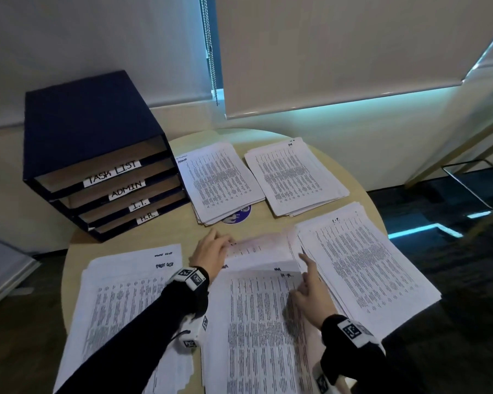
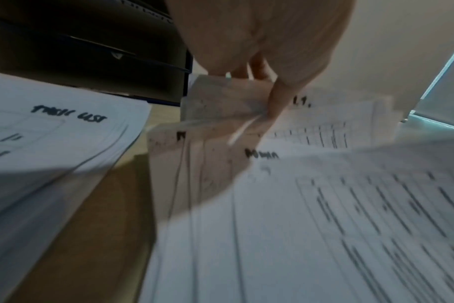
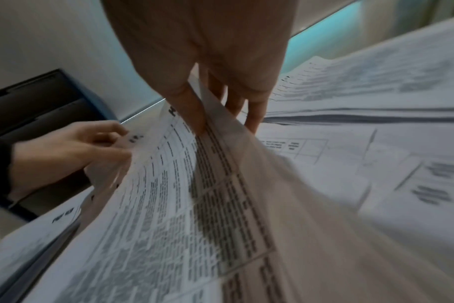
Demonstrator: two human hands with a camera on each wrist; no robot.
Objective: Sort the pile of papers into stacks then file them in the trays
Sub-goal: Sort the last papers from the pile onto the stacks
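Observation:
The unsorted pile (image 1: pixel 262 331) lies at the table's near middle, with "H.R." written on its top visible page. Its uppermost sheets (image 1: pixel 259 248) are lifted and curled back at the far end. My left hand (image 1: pixel 224 244) grips their far left corner; in the left wrist view the fingers (image 2: pixel 272 98) pinch the bent paper (image 2: pixel 220 102). My right hand (image 1: pixel 306 270) pinches the right edge of a sheet (image 3: pixel 220 164), thumb (image 3: pixel 189 102) on top and fingers beneath, index finger extended. The dark blue tray unit (image 1: pixel 77 132) stands at the back left, labelled TASK LIST, ADMIN, I.T., H.R.
Sorted stacks ring the pile on the round table (image 1: pixel 362 194): task list (image 1: pixel 125 294) at near left, admin (image 1: pixel 217 180) beside the trays, H.R. (image 1: pixel 293 177) at the back, I.T. (image 1: pixel 362 268) on the right, overhanging the edge. A purple disc (image 1: pixel 241 216) peeks from under the admin stack.

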